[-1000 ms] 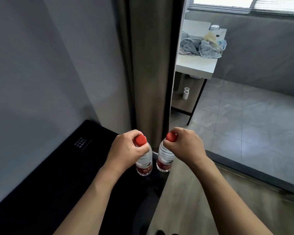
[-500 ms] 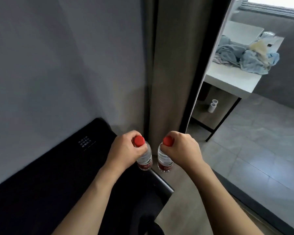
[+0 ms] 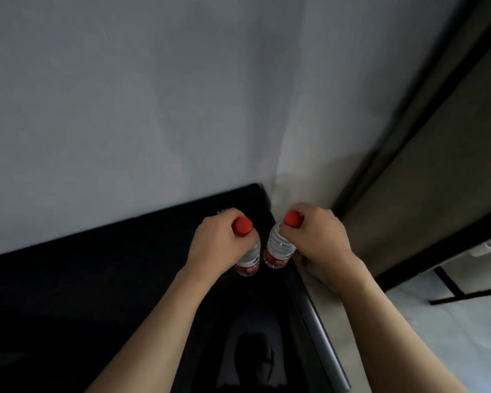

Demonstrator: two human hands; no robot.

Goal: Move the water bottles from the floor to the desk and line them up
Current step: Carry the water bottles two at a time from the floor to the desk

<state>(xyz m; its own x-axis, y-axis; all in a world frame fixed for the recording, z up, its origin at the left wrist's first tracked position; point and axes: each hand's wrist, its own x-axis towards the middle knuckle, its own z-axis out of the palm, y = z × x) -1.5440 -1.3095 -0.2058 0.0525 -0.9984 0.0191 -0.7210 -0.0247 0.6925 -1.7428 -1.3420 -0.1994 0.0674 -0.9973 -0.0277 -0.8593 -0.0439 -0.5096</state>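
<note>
Two small clear water bottles with red caps and red labels hang side by side above the black desk (image 3: 97, 293). My left hand (image 3: 216, 242) grips the left bottle (image 3: 247, 259) by its neck, just under the cap. My right hand (image 3: 321, 239) holds the right bottle (image 3: 278, 251) the same way. Both bottles are upright and sit over the desk's far right corner, close to the wall; whether their bases touch the desk is not clear. The right bottle is nearly over the desk's right edge.
A grey wall (image 3: 153, 109) rises directly behind the desk. To the right stands a brown panel with a dark frame (image 3: 425, 171). A metal desk edge (image 3: 321, 330) runs along the right side. Pale tiled floor (image 3: 451, 321) shows at bottom right.
The view has swung left and closer to the desk corner. Both hands, still holding the bottles, have moved over the black desk surface toward the wall.
</note>
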